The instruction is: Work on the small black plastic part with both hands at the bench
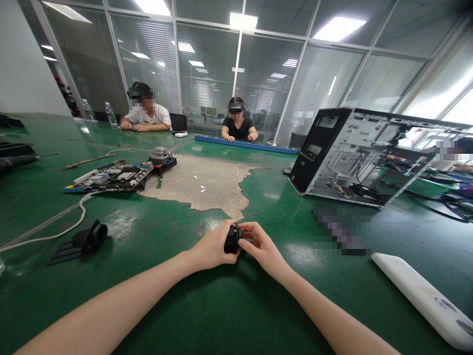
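Observation:
A small black object (232,240), too small to name exactly, is held between my two hands just above the green table (236,305). My left hand (214,245) is wrapped round its left side, thumb and fingers closed on it. From the right, my right hand (260,246) touches it with bent fingers and thumb. The fingertips hide part of the object. On the table to the left lies a black plastic part with a round opening (98,236). Farther back on the left are a circuit board (118,176) and a round cooler with a fan (161,156).
An open computer case (343,153) stands at the right. Near it are a green basket (424,183) with cables and a long white object (417,296). A pale cable (83,212) crosses the left side. Two people sit at the far edge, behind a blue bar (244,144) and bottles (110,114).

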### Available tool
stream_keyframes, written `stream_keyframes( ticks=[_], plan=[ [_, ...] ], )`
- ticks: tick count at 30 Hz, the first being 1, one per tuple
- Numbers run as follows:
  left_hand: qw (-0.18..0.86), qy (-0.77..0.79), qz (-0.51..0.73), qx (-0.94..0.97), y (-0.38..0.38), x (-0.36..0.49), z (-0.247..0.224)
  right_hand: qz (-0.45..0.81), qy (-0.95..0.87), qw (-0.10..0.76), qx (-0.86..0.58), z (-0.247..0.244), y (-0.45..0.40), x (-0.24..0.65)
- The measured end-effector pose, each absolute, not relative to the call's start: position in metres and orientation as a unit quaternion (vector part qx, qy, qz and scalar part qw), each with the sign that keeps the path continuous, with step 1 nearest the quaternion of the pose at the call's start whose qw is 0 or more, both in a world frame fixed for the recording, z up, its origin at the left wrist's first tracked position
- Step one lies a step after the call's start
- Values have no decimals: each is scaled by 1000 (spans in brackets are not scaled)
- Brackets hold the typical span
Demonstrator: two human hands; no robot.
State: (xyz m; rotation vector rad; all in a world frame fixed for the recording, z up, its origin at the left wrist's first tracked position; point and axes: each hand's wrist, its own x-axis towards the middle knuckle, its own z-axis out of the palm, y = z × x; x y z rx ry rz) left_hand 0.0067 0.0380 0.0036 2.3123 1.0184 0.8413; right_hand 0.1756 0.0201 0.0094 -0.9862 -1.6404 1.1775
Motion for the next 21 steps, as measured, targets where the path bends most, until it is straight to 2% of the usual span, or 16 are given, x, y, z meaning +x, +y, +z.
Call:
stream_keyframes(
  ticks=[8, 21],
  plan=[
    [251, 369, 305, 841, 39, 6, 3, 497, -663, 429, -361, 8, 18, 178],
    [252, 369, 312, 838, 38, 6, 4, 482, -665, 421, -385, 8, 20, 176]
  ],
)
